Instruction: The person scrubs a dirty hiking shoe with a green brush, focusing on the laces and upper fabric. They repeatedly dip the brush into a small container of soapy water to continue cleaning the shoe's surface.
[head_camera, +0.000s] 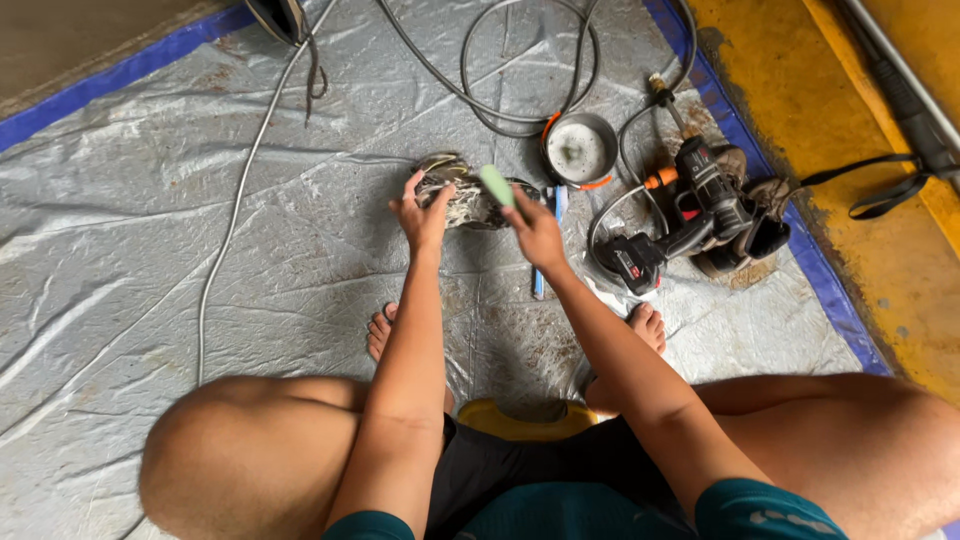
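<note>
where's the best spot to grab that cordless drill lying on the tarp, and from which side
Probably the black pistol handle of the cordless drill, taken from above. It lies on its side on the grey tarp, so the handle, between body and battery base, looks exposed. A grey cable loops close on its left, so avoid coming in from there.

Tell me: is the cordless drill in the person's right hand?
No. The right hand holds a light green brush over the dirty shoe; the cordless drill lies on the tarp.

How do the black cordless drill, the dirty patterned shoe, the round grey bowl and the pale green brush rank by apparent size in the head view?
1. Black cordless drill
2. Dirty patterned shoe, partly hidden by the left hand
3. Round grey bowl
4. Pale green brush, partly covered by the right hand
</note>
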